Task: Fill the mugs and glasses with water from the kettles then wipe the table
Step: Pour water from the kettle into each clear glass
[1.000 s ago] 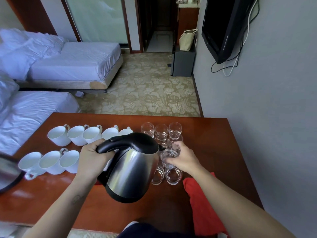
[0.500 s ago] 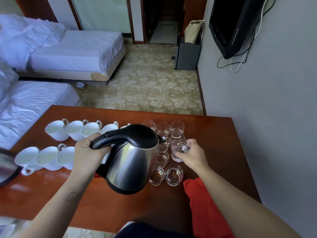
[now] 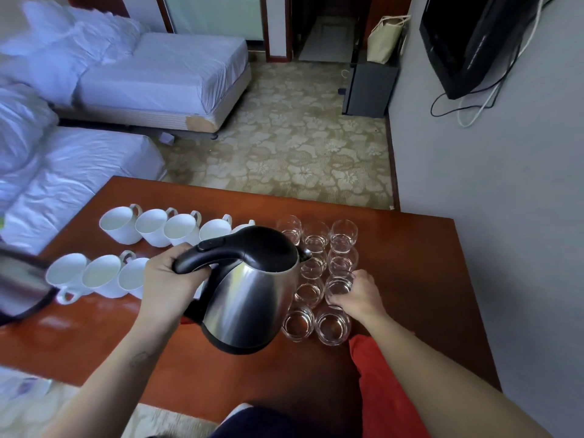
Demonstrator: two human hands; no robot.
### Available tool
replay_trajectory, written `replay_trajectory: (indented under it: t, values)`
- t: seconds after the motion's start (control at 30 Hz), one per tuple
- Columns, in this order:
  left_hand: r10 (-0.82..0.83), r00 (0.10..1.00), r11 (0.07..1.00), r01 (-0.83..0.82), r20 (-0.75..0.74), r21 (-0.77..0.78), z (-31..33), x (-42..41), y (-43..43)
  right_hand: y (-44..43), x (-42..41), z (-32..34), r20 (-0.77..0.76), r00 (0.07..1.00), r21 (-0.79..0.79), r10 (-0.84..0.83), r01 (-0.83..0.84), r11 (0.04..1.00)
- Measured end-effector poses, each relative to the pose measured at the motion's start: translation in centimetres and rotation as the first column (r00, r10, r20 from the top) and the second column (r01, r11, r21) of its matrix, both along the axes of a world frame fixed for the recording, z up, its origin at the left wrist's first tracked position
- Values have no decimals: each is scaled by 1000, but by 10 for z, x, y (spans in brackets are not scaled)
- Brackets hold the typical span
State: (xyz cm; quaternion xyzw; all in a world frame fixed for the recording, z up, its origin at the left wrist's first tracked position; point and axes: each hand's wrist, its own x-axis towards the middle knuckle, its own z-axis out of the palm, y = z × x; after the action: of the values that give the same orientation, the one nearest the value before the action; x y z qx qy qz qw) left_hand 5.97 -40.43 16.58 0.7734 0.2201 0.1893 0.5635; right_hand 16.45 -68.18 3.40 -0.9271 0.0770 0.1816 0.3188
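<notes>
My left hand (image 3: 170, 276) grips the black handle of a steel kettle (image 3: 249, 298), held above the table (image 3: 420, 279) with its spout toward the glasses. Several clear glasses (image 3: 316, 238) stand in rows at the table's middle right. My right hand (image 3: 358, 295) holds one glass (image 3: 339, 286) in the right column, standing on the table. White mugs (image 3: 151, 224) sit in two rows on the left; the kettle hides some of them.
A red cloth (image 3: 379, 384) lies at the table's near right corner. Part of a dark round object (image 3: 22, 286) shows at the left edge. A grey wall runs close on the right, and beds (image 3: 94, 159) stand beyond the table's left side.
My right hand has brought the glass it held down and set it back into the right column. The kettle has tilted back a little and stays above the table.
</notes>
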Motion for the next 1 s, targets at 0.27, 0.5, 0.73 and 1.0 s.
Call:
replay_trajectory:
  t: [0.27, 0.5, 0.73, 1.0]
  values:
    - [7, 999, 1000, -6, -35, 21, -6, 3, 9, 4, 2, -6, -51, 999, -23, -6, 5, 1000]
    - [-9, 1000, 1000, 9, -28, 5, -8, 2, 11, 4, -7, -4, 8, 996, 65, -88, 87, 994]
    - [0, 1000, 1000, 0, -25, 1, -8, -4, 11, 16, -11, 6, 223, 931, -205, 289, -245, 948]
    - [-2, 999, 1000, 2, -50, 2, -1, -12, 15, 41, -4, 2, 2, 903, -368, 429, -398, 840]
